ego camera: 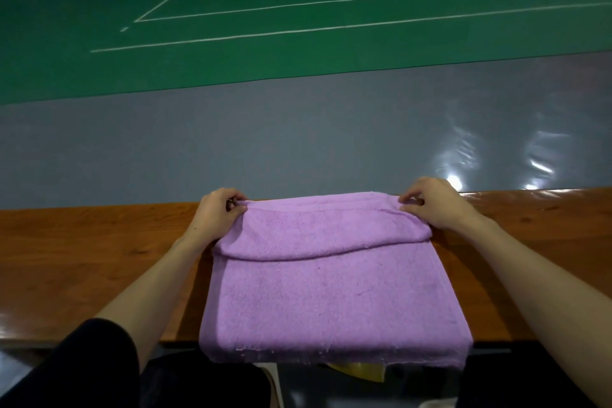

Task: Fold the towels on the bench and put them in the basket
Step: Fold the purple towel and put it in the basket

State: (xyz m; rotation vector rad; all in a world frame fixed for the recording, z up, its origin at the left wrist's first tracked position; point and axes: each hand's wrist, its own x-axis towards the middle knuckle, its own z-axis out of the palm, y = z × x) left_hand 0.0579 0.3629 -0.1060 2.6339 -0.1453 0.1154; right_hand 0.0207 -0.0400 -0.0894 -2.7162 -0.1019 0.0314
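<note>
A lilac towel (331, 295) lies across the brown wooden bench (82, 248), its near edge hanging over the bench's front. A folded layer covers its far part, ending in a curved edge about a third of the way down. My left hand (217, 212) pinches the far left corner of that layer. My right hand (433, 202) pinches the far right corner. Both corners sit at the bench's far edge. No basket is in view.
Beyond the bench is a shiny grey floor (298, 129), then a green sports court (298, 10) with white lines. Something yellow (357, 371) shows under the towel's hanging edge. Bare bench surface stretches left and right of the towel.
</note>
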